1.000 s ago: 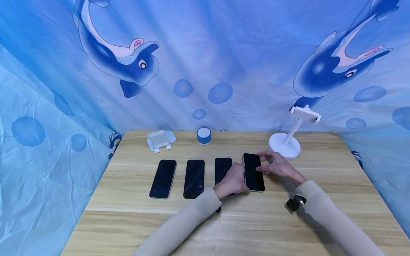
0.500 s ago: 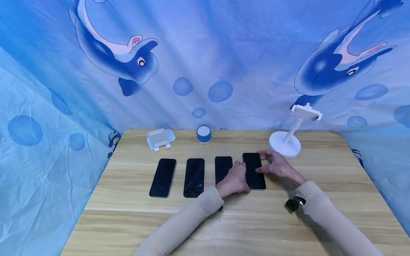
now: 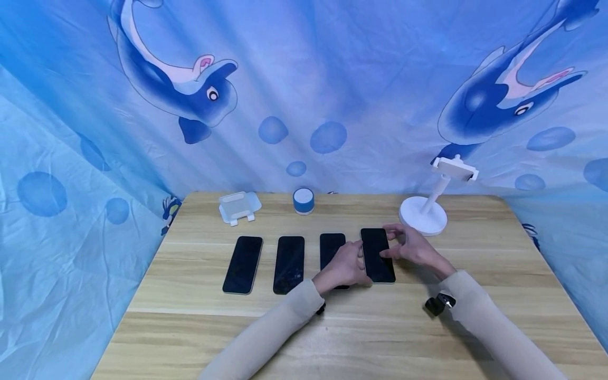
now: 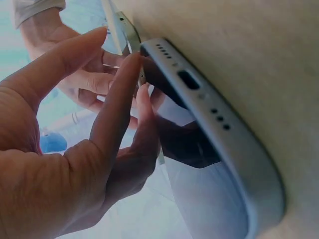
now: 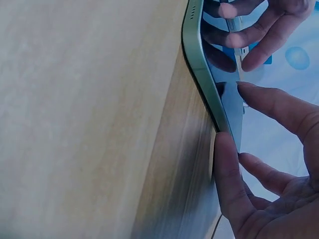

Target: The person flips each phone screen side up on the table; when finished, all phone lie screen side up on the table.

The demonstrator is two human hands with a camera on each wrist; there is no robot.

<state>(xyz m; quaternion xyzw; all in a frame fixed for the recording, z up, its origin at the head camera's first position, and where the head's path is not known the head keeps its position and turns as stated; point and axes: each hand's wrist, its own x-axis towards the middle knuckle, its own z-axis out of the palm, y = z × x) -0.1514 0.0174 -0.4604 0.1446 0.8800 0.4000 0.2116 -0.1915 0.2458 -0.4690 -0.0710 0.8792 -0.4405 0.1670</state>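
Observation:
A black-screened phone (image 3: 377, 264) lies flat on the table at the right end of a row of phones. My left hand (image 3: 349, 264) reaches over the neighbouring phone (image 3: 329, 244), partly hiding it, its fingertips by the right-end phone's left long edge. My right hand (image 3: 410, 245) is at that phone's right edge. In the right wrist view, one right fingertip touches the phone's pale green side (image 5: 202, 74), and another finger extends over the screen. The left wrist view shows the neighbouring phone's port end (image 4: 219, 117) close up below the left fingers.
Two more phones (image 3: 243, 266) (image 3: 288, 266) lie to the left. Behind them are a folded white stand (image 3: 237, 207) and a blue-and-white cylinder (image 3: 303, 200). A white phone stand (image 3: 423, 215) rises behind my right hand. A blue curtain (image 3: 294, 79) hangs behind the table.
The right-end phone's lower end has shifted very slightly right. My left wrist has moved a little left, with the fingertips still beside that phone. The right hand stays at its edge.

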